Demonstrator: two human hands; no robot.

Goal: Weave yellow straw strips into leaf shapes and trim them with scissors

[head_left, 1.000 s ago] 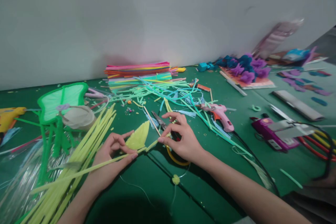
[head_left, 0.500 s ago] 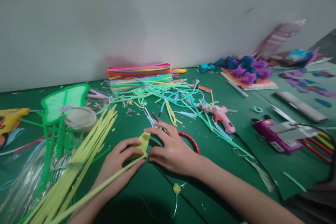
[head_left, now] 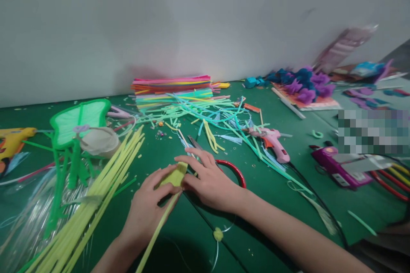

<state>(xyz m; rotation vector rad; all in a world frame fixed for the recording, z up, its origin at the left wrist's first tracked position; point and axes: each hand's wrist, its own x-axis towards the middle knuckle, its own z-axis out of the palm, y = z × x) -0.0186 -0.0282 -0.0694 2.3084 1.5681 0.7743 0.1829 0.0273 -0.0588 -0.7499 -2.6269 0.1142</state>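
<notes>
Between my two hands is a small flat yellow piece [head_left: 175, 176] that looks formed from pipe cleaner. A long yellow pipe cleaner [head_left: 156, 233] trails from it toward the table's front edge. My left hand [head_left: 142, 207] grips the piece from the left, thumb below and fingers above. On its right edge, my right hand [head_left: 215, 181] pinches with thumb and forefinger, the other fingers lifted. Beneath the right hand lie scissors with a red handle [head_left: 238, 172], partly covered. A dark cord with a small yellow knot [head_left: 218, 234] lies near my wrists.
Loose yellow pipe cleaners [head_left: 96, 198] lie at left, beside a green wing-shaped frame [head_left: 80, 121] and a yellow glue gun [head_left: 13, 145]. Coloured stems [head_left: 173, 85] are stacked by the wall. A pink glue gun [head_left: 275, 145] and a purple device [head_left: 339, 168] stand at right.
The pipe cleaner's tail has swung right, from across my left forearm to a steeper line beside it. My left hand has turned, its fingers now over the yellow piece's top.
</notes>
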